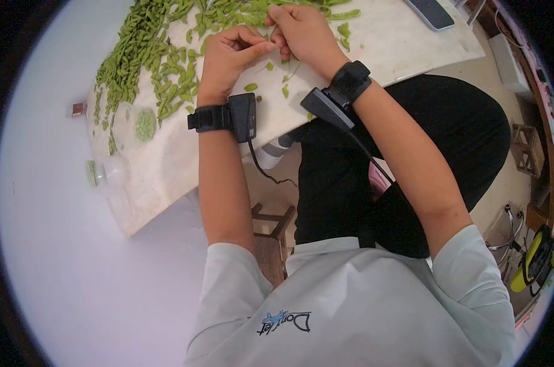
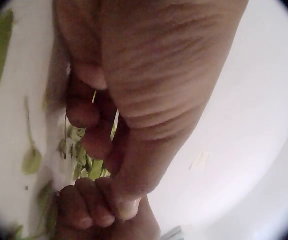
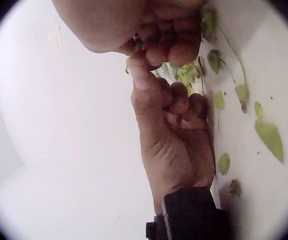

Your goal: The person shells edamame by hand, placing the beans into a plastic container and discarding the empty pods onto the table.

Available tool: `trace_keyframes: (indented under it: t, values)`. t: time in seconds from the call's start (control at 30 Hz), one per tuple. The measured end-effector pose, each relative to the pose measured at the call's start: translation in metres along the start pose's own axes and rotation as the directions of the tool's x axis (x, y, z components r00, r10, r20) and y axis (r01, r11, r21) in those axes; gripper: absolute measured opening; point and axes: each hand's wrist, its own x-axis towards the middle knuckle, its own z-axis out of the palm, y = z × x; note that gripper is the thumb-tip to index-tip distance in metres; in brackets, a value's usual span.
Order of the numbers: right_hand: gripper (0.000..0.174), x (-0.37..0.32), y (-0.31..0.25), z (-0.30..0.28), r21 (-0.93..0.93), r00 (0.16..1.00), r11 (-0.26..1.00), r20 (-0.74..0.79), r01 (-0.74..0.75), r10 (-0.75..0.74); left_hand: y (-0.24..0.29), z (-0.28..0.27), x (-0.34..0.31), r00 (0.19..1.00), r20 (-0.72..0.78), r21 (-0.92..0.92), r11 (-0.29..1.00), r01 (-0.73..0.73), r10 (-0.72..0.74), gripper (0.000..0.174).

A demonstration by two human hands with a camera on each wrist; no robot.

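Shirt [image 1: 375, 293] nearest. Left hand [image 1: 234, 55] and right hand [image 1: 307, 37] meet over table [image 1: 399, 49], fingers curled, apparently pinching a mostly hidden pod [image 3: 137, 45]; pod heap [image 1: 130, 67] at table's far left. Probably best: squeeze lightly, stay low over table.

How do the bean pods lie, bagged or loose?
Loose: the bean pods lie heaped and scattered directly on the tabletop.

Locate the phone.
In the head view, the phone lies at the top right, on the white table, to the right of the right hand.
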Motion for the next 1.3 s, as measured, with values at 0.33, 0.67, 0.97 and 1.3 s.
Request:
trace_keyframes:
  t: [0.33, 0.67, 0.97, 1.3]
  values:
    - [0.034, 0.000, 0.001, 0.001, 0.064, 0.999, 0.998, -0.034, -0.013, 0.016, 0.006, 0.004, -0.001, 1.000, -0.019, -0.073, 0.997, 0.009, -0.010, 0.011]
    - [0.036, 0.002, 0.004, 0.001, 0.102, 0.998, 0.995, -0.064, -0.001, 0.008, 0.013, 0.010, -0.002, 0.998, -0.049, -0.099, 0.994, 0.040, -0.045, 0.024]
    - [0.035, 0.010, 0.025, 0.007, 0.009, 0.998, 0.998, 0.035, 0.060, -0.060, 0.008, 0.004, 0.004, 0.958, -0.283, -0.280, 0.959, -0.032, -0.051, 0.017]
    - [0.037, 0.005, 0.021, 0.004, -0.019, 0.988, 0.998, 0.146, 0.056, -0.053, 0.004, 0.001, 0.003, 0.951, -0.308, -0.231, 0.972, -0.046, -0.028, 0.019]
